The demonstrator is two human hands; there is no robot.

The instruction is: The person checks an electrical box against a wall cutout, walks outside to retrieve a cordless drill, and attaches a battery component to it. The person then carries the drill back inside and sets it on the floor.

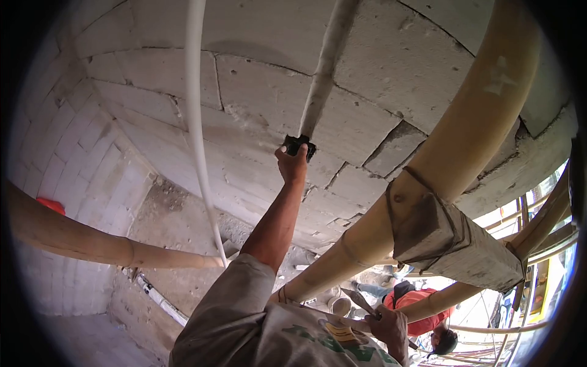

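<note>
At the lower end of a long, rounded groove (327, 67) cut into the block wall (263, 88), my left grip (294, 163) pinches a small black box (298, 145), the thumb on one side and the fingers on the other. The box looks smooth and squared, with notched edges, and it sits right at the wall; I cannot tell how deep it goes in. Around it I see dusty grey blocks, pitted and chipped, with rough dark joints between them.

Lower down, beside the printed cloth of the shirt (306, 333), my right grip (389, 326) is closed round the handle of a trowel (359, 300), its metal blade pointing up and left.

Close to me on the right, a thick, smooth bamboo pole (477, 122) slants past, bound with dark ties to a coarse square timber (471, 251). Left of my raised arm stands a slim white pole (194, 92). Below, near the trowel, I make out a round bucket (338, 306) and a person in a red shirt (426, 306).
</note>
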